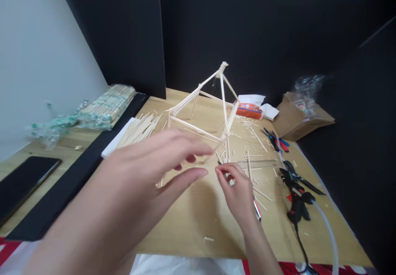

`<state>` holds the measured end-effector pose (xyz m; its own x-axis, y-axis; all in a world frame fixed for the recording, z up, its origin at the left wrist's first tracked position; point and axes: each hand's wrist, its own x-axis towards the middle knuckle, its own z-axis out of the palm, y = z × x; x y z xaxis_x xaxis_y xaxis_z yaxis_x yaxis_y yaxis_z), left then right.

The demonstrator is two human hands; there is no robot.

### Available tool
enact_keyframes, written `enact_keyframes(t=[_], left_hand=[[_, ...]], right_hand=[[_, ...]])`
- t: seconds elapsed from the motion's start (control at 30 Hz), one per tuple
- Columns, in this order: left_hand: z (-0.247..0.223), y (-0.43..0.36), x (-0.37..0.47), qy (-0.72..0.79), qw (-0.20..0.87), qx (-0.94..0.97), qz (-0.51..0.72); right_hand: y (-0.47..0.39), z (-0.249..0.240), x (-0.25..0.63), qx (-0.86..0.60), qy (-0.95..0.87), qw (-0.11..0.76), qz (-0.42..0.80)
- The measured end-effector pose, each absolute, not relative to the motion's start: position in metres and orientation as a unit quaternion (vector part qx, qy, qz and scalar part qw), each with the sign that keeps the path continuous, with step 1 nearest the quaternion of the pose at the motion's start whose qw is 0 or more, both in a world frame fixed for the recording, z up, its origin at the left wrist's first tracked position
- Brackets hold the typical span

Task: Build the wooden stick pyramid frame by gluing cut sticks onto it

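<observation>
My left hand point(161, 163) hovers above the wooden board point(192, 221), blurred, fingers spread and holding nothing. It reaches toward a frame of glued wooden sticks point(213, 105) that stands upright like a pyramid. My right hand point(236, 190) rests on the board just in front of the frame. Its fingertips pinch a pen-like tool point(257, 211) with a red and white body, tip pointing at loose sticks point(250, 165).
A pile of cut sticks point(139, 128) lies on white paper at the left, with wrapped chopstick bundles point(107, 105) behind. A clear ruler point(262, 164), black glue gun point(297, 202), scissors point(301, 178), pliers point(276, 141), orange pack point(249, 110), cardboard box point(297, 120) and a phone point(24, 182) lie around.
</observation>
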<state>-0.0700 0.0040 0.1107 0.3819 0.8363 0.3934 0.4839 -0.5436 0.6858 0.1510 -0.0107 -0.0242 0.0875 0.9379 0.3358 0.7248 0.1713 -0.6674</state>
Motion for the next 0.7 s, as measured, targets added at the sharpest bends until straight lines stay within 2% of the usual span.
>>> enact_keyframes(t=[0.1,0.17,0.27,0.5,0.63,0.7], left_hand=[[0.113,0.014,-0.045,0.375,0.278,0.836,0.288],[0.107,0.024,-0.027,0.344,0.340,0.839,0.249],[0.096,0.035,-0.006,0.313,0.418,0.821,0.228],[0.091,0.028,0.018,0.294,0.553,0.748,0.220],[0.096,0.022,0.023,0.283,0.619,0.698,0.223],[0.098,0.021,0.025,0.286,0.625,0.684,0.245]], right_hand=[[-0.029,0.007,0.161,-0.584,-0.656,0.477,0.015],[-0.041,0.022,0.167,-0.552,-0.661,0.499,-0.097],[-0.053,0.034,0.176,-0.522,-0.673,0.486,-0.198],[-0.069,0.048,0.195,-0.478,-0.707,0.411,-0.322],[-0.071,0.065,0.199,-0.455,-0.735,0.364,-0.348],[-0.069,0.071,0.199,-0.450,-0.734,0.373,-0.345]])
